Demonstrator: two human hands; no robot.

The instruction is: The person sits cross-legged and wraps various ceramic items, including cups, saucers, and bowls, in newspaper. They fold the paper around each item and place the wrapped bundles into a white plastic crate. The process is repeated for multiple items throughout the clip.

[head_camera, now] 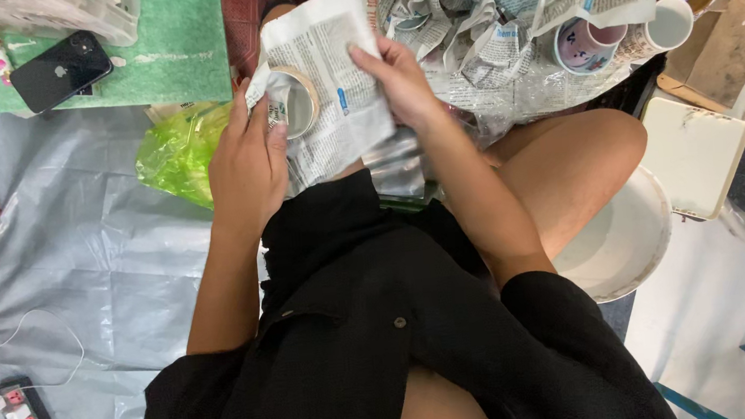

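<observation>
A grey plastic floor sheet (98, 251) is spreading under everything, likely catching mess. Above the cup, a heap of crumpled newspaper and wrapped mugs (544, 15) is piling up. The printed newspaper sheet (327, 106) is lying around the cup as padding. The left hand (247, 162) is cradling the small white ceramic cup (296, 104), its grip clamped on cup and paper, while the right hand (397, 77) is pinching the sheet's edge.

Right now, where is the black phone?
In the head view, the black phone lies at the upper left on the green mat, left of the left hand and the newspaper-wrapped mug.
</observation>
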